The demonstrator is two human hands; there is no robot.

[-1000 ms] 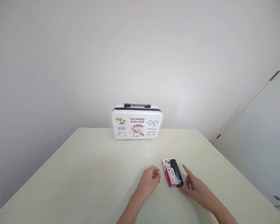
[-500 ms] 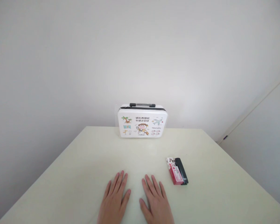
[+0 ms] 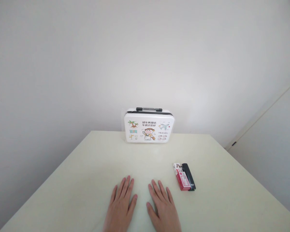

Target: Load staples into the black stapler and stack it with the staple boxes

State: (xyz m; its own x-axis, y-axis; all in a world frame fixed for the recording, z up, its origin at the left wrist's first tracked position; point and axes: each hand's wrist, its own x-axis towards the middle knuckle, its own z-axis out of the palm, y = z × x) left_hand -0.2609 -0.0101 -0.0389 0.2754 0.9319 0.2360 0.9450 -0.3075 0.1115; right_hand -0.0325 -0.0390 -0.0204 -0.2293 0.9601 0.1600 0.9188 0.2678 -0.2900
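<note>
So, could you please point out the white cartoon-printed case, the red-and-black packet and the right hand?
White cartoon-printed case (image 3: 149,127): head view, printed front face.
Red-and-black flat packet (image 3: 185,177): head view, red label.
Right hand (image 3: 163,211): head view, back of hand.

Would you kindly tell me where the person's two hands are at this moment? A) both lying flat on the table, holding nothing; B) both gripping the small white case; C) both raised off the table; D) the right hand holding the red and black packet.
A: the left hand and right hand lie palm-down on the table, apart from the packet and the case.
</note>
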